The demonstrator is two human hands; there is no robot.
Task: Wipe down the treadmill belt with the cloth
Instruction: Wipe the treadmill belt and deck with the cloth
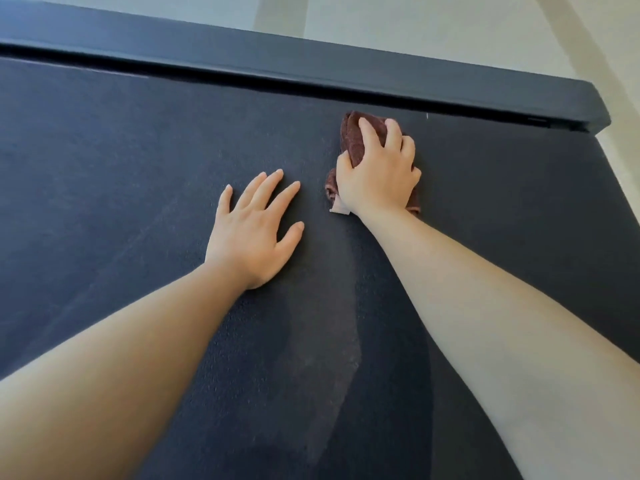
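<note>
The dark textured treadmill belt [121, 161] fills most of the view. A bunched brown cloth [352, 140] lies on the belt near its far edge, and my right hand [379, 169] grips it from above, fingers curled over it. A pale tag of the cloth sticks out by my wrist. My left hand [254, 230] rests flat on the belt with straight, spread fingers, just left of the cloth. A lighter streak runs down the belt between my two forearms.
A dark side rail [311, 60] borders the belt's far edge, with a narrow gap between them. The belt's right end falls off at the upper right. Pale floor [433, 26] lies beyond the rail.
</note>
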